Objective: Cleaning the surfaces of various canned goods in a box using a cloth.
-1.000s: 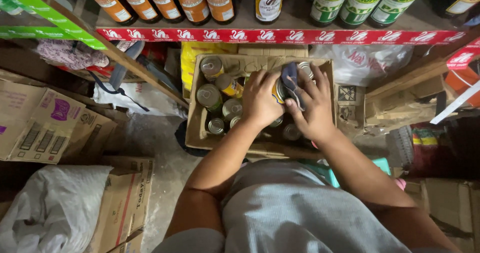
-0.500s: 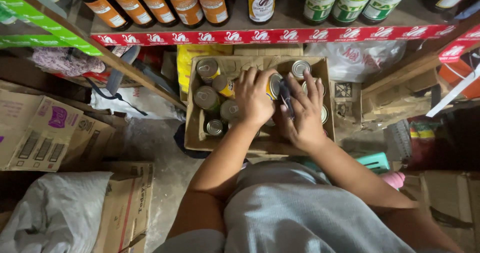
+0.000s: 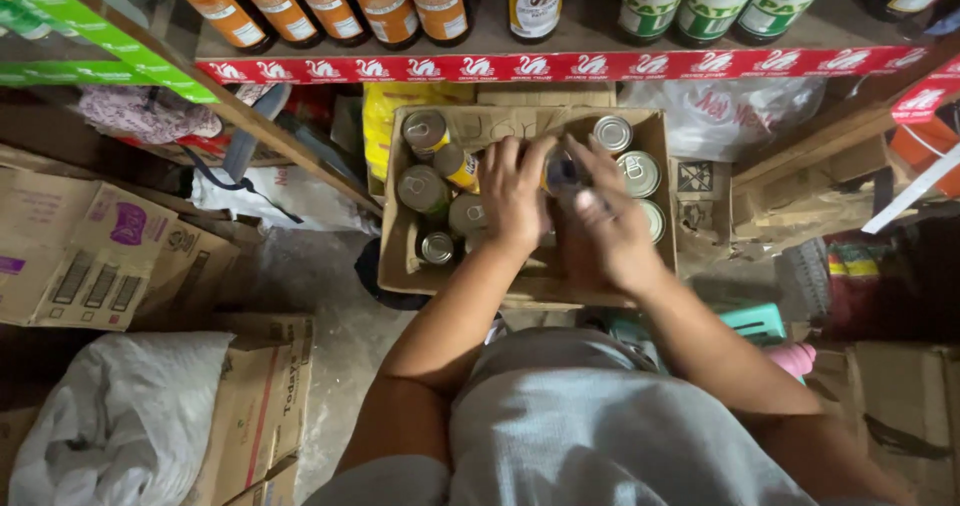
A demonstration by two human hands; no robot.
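Note:
An open cardboard box (image 3: 402, 272) sits on the floor under a shelf, with several tin cans (image 3: 422, 188) standing and lying inside it. Both my hands are inside the box, close together. My left hand (image 3: 514, 198) and my right hand (image 3: 606, 222) are wrapped around one can (image 3: 560, 174) with a yellow and blue label, which is mostly hidden by my fingers. More silver can lids (image 3: 637, 172) show to the right of my right hand.
A wooden shelf with a red patterned edge strip (image 3: 560, 66) carries a row of dark bottles (image 3: 385, 1) overhead. Flattened and stacked cartons (image 3: 85, 256) lie at left, a white sack (image 3: 120, 421) at lower left, a plastic bag (image 3: 740, 116) right of the box.
Both hands have stayed together in the box on the same can, shifting slightly. The camera has tilted a little, so the box sits lower in view.

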